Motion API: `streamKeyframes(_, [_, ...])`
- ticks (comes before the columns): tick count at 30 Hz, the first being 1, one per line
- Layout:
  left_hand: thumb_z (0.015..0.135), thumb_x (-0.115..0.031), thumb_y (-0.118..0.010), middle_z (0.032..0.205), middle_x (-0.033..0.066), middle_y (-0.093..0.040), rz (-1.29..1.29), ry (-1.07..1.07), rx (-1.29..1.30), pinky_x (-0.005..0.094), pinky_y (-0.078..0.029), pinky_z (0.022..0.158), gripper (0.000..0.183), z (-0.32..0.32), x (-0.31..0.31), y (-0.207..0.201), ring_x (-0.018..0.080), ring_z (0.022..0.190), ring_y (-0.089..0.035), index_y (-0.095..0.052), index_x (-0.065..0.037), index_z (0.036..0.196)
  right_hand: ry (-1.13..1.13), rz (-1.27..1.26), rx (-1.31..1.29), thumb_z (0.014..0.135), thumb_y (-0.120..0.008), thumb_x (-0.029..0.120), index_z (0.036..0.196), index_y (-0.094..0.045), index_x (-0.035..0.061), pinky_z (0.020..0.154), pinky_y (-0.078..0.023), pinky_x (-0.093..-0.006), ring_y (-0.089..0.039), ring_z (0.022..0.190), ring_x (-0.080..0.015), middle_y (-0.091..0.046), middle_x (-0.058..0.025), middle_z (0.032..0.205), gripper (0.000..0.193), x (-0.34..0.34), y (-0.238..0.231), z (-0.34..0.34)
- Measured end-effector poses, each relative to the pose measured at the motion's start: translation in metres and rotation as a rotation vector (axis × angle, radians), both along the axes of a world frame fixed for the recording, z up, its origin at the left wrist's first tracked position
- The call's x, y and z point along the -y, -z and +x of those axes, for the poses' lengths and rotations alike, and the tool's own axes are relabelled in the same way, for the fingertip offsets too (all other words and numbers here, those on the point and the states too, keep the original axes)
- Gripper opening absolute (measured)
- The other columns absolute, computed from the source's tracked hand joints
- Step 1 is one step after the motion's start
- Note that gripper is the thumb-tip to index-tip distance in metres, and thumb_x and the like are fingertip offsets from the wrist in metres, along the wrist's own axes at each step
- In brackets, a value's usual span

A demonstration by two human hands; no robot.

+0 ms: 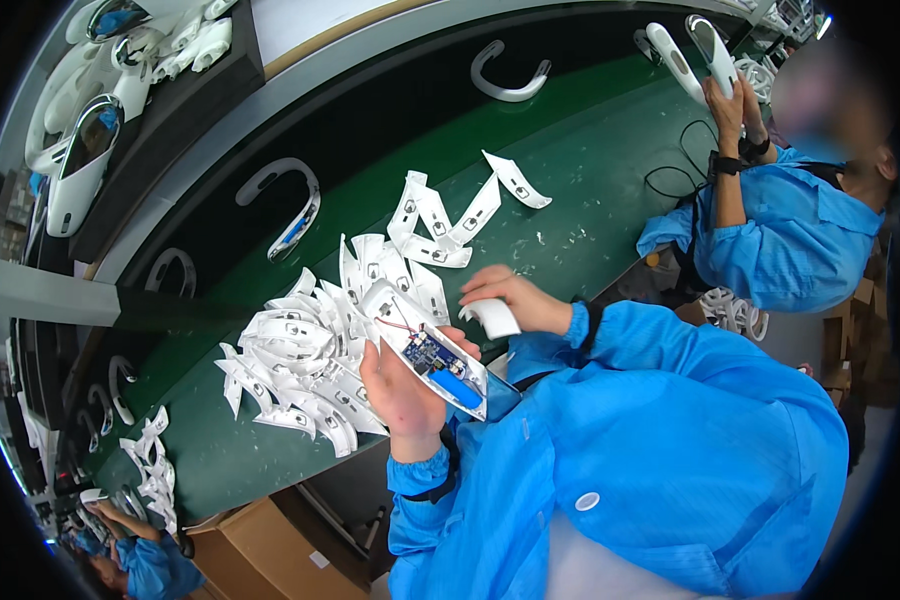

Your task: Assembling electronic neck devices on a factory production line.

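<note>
My left hand [402, 400] lies palm up under a long white plastic housing [384, 302] and grips it. The housing faces upward, showing a blue circuit board [422, 351] with thin red wires and a blue battery [457, 387]. Just to its right, my right hand [526, 302] pinches a curved white cover [491, 317] between fingers and thumb, apart from the housing. Left of the housing spreads a heap of similar white covers [292, 338], several with a dark printed mark. More white covers [438, 250] lie in a zigzag beyond my hands.
The green bench [580, 200] runs diagonally past me. On the dark strip behind it stand hooked white devices [295, 200] [511, 92]. A bin of white parts [135, 110] is upper left. A co-worker [780, 230] sits at right; cardboard boxes [270, 550] stand below the bench.
</note>
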State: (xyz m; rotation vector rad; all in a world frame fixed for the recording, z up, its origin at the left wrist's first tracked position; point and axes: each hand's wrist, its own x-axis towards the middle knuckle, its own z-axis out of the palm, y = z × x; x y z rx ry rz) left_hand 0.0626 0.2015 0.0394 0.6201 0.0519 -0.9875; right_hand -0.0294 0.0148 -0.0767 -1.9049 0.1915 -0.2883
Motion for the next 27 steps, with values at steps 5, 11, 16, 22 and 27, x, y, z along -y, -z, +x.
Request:
streamKeyframes(5, [0.088,-0.05,-0.027,0.088,0.0238,-0.059,0.015,0.035,0.006,0.044,-0.053,0.062,0.059,0.005,0.008,0.004,0.0355,0.073,-0.062,-0.035,0.0,0.119,0.282,-0.246,0.182,0.071,-0.067,0.002,0.103,-0.066,0.0104,0.068,-0.041,-0.0227,-0.049,0.076,-0.0158,-0.047,-0.0037,0.085,0.033,0.014,-0.087,0.005])
streamKeyframes(11, [0.088,-0.047,-0.027,0.087,0.0217,-0.059,0.082,0.07,0.013,0.0439,-0.052,0.063,0.054,0.005,0.015,0.004,0.0344,0.073,-0.062,-0.044,0.0,0.108,0.088,-0.343,0.371,0.071,-0.063,0.011,0.096,-0.064,0.0091,0.086,-0.043,-0.0322,-0.054,0.103,-0.0278,-0.058,-0.0096,0.104,0.025,0.005,-0.138,0.031])
streamKeyframes(16, [0.089,-0.044,-0.027,0.089,0.0214,-0.06,0.044,-0.008,-0.025,0.045,-0.052,0.067,0.052,0.003,0.016,-0.002,0.0336,0.077,-0.062,-0.045,-0.001,0.11,-0.135,-0.66,0.466,0.072,-0.06,0.012,0.086,-0.059,0.0071,0.093,-0.034,-0.039,-0.053,0.1,-0.0307,-0.059,-0.0134,0.1,0.014,0.02,-0.172,0.051])
streamKeyframes(22, [0.089,-0.041,-0.03,0.102,0.017,-0.056,0.036,-0.099,0.014,0.0408,-0.048,0.076,0.05,0.002,0.017,0.004,0.0283,0.088,-0.059,-0.043,-0.001,0.116,-0.302,0.635,-0.024,0.072,-0.054,0.006,0.086,-0.051,0.0012,0.056,-0.048,-0.0302,-0.062,0.067,-0.0214,-0.061,-0.0127,0.077,0.014,0.002,-0.138,0.034])
streamKeyframes(27, [0.089,-0.042,-0.028,0.087,0.0201,-0.06,0.019,-0.032,-0.031,0.042,-0.052,0.066,0.049,0.003,0.013,0.003,0.0314,0.075,-0.062,-0.048,0.0,0.106,-0.224,1.75,-0.006,0.073,-0.052,0.002,0.113,-0.045,0.0025,0.086,-0.044,-0.0576,-0.051,0.108,-0.0418,-0.053,-0.0274,0.11,0.041,-0.01,-0.119,-0.008])
